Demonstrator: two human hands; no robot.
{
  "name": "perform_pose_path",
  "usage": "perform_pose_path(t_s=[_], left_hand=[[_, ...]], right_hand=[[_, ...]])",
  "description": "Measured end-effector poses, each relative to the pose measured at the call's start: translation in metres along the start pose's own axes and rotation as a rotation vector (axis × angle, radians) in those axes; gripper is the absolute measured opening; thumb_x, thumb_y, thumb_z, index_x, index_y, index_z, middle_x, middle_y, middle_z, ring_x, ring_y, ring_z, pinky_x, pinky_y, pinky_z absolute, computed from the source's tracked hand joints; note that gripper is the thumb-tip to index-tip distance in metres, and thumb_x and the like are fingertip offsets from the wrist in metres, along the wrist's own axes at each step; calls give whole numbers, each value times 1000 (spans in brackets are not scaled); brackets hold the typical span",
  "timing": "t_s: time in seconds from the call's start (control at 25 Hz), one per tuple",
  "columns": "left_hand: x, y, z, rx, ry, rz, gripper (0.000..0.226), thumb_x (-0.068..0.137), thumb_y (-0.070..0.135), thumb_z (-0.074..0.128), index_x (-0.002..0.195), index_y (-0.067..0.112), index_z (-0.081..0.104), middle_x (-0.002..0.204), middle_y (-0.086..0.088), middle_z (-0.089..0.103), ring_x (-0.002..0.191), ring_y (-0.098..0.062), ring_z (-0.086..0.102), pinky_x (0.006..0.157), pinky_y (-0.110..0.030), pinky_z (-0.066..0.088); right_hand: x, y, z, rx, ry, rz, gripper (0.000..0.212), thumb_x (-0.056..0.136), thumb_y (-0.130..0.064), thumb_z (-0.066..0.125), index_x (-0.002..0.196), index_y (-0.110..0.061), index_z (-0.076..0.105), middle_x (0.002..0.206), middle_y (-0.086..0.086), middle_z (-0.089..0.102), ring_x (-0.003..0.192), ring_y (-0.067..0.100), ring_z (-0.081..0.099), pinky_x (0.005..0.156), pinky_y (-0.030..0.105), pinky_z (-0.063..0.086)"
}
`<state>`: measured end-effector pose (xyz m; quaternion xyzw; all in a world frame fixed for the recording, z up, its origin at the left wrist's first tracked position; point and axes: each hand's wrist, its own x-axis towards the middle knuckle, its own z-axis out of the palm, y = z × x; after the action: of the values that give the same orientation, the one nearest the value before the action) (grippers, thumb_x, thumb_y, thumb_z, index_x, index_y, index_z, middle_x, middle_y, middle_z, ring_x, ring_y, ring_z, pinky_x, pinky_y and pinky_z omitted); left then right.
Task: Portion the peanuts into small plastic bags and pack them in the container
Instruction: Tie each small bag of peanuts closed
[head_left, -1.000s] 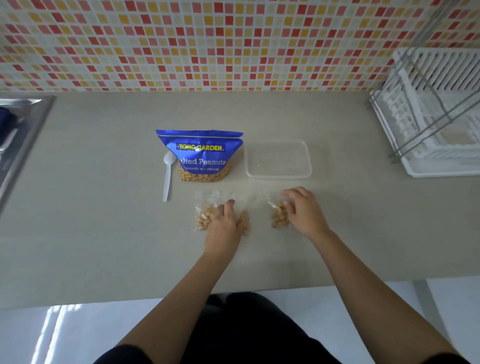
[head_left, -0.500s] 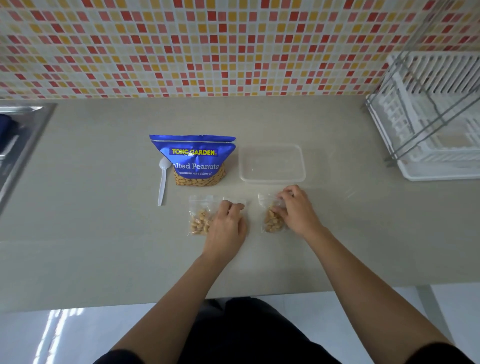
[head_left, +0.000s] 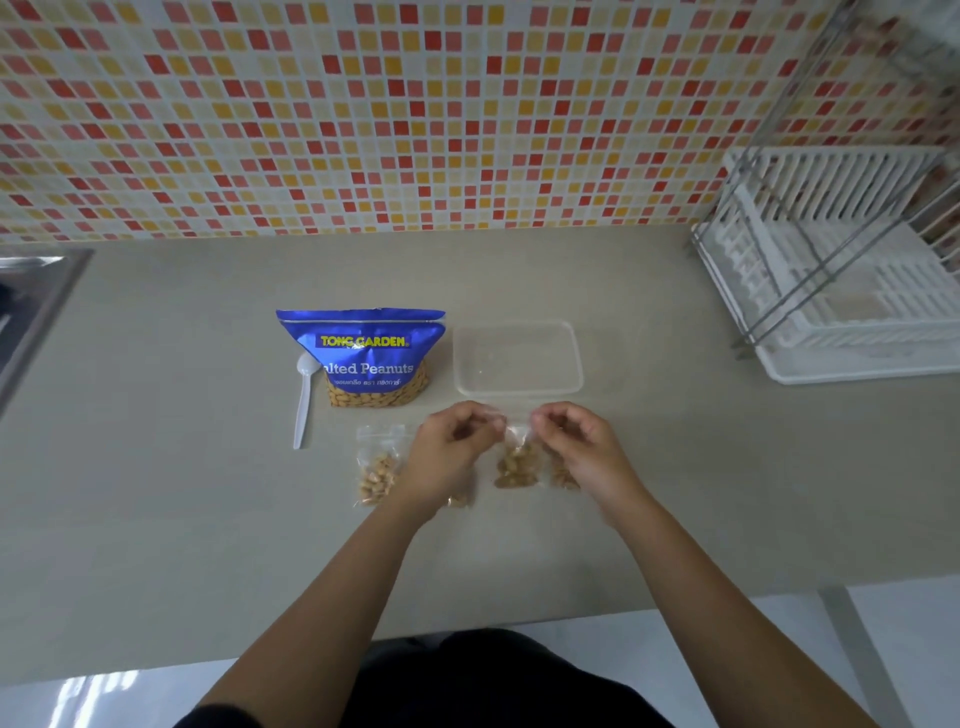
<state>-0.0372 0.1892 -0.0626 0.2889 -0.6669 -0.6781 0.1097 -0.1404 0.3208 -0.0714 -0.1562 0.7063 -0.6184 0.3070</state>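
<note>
Both hands now pinch one raised small bag (head_left: 515, 457).
Left hand (head_left: 451, 451) and right hand (head_left: 582, 447) grip its top; sealing looks underway, then into the container (head_left: 517, 357).

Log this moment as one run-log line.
stage: sealing | left hand + right hand: pinching small bag top | container: empty | filled bag: on counter

Both bare forearms reach forward from the bottom of the view and converge toward the middle. Left hand (head_left: 451, 448) raised, back toward the camera, fingers curled with thumb and fingertips pinched together at its right side. Right hand (head_left: 581, 446) mirrors it: fingers curled, thumb and forefinger pinched at its left side. The two pinches sit near each other, a narrow gap between (each nipping clear film). Wrists roughly level, slightly bent.
</note>
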Motion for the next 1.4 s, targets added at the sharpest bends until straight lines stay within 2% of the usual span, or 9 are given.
perform_pose_path(t_s=[0.12, 0.32, 0.52, 0.68, 0.8, 1.0, 1.16, 1.32, 1.4], left_hand=[[0, 12, -4, -81, -63, 26, 13, 87, 5, 58, 84, 14, 66, 73, 6, 67, 71, -7, 61, 74, -21, 53], [2, 35, -10, -70, -41, 46, 21, 88, 3, 55, 93, 21, 64, 76, -1, 69, 72, -10, 65, 65, -19, 54], [10, 43, -8, 203, -12, 145, 5, 84, 19, 66, 80, 22, 66, 76, 5, 67, 74, -10, 65, 64, -25, 57], [14, 44, -8, 509, 75, 267, 8, 83, 23, 66, 81, 15, 68, 70, 9, 63, 61, 8, 55, 59, -3, 40], [15, 43, -16, 549, 89, 261, 11, 82, 25, 66, 79, 15, 67, 65, 9, 59, 59, 0, 51, 55, -5, 36], [15, 31, -19, 305, 136, 115, 19, 77, 31, 72, 65, 22, 60, 62, 4, 55, 61, -12, 51, 64, -29, 47], [-4, 4, -6, 108, -79, -21, 12, 81, 22, 69, 76, 20, 58, 77, 3, 66, 69, -10, 63, 66, -31, 48], [-10, -24, 2, 426, 118, -97, 15, 81, 19, 68, 92, 11, 60, 79, -1, 65, 61, -13, 61, 48, -16, 46], [-7, -35, 1, 607, 141, -123, 23, 83, 24, 63, 101, 10, 59, 87, -8, 69, 72, -24, 66, 63, -25, 55]], right_hand=[[-1, -9, 5, 90, 66, -34, 8, 85, -16, 63, 78, -19, 65, 71, -7, 68, 69, 4, 62, 68, 23, 50], [1, -30, 17, 137, 61, -21, 9, 87, -11, 60, 81, -16, 64, 75, 1, 69, 62, 6, 65, 61, 19, 54], [3, -39, 22, -46, 75, -122, 14, 85, -14, 64, 75, -24, 66, 72, 5, 67, 63, 15, 64, 64, 30, 55], [7, -39, 21, -261, 166, -215, 24, 83, -14, 63, 67, -31, 60, 66, -3, 67, 67, 18, 69, 69, 40, 58], [7, -42, 19, -233, 176, -202, 23, 84, -11, 63, 67, -28, 60, 64, -4, 65, 64, 14, 69, 68, 40, 58], [12, -32, 18, -87, 133, -106, 17, 86, -14, 61, 71, -22, 61, 63, -2, 61, 56, 11, 63, 61, 32, 54], [11, -17, 20, 115, 74, 15, 10, 89, -16, 59, 79, -18, 60, 72, 5, 60, 62, 11, 57, 62, 25, 51], [17, 23, 12, -227, 212, -32, 20, 87, -14, 59, 107, -16, 58, 103, 1, 62, 89, 15, 61, 80, 19, 47], [21, 41, -3, -469, 365, -54, 27, 85, -7, 57, 112, -5, 56, 111, 15, 56, 96, 28, 59, 88, 30, 44]])
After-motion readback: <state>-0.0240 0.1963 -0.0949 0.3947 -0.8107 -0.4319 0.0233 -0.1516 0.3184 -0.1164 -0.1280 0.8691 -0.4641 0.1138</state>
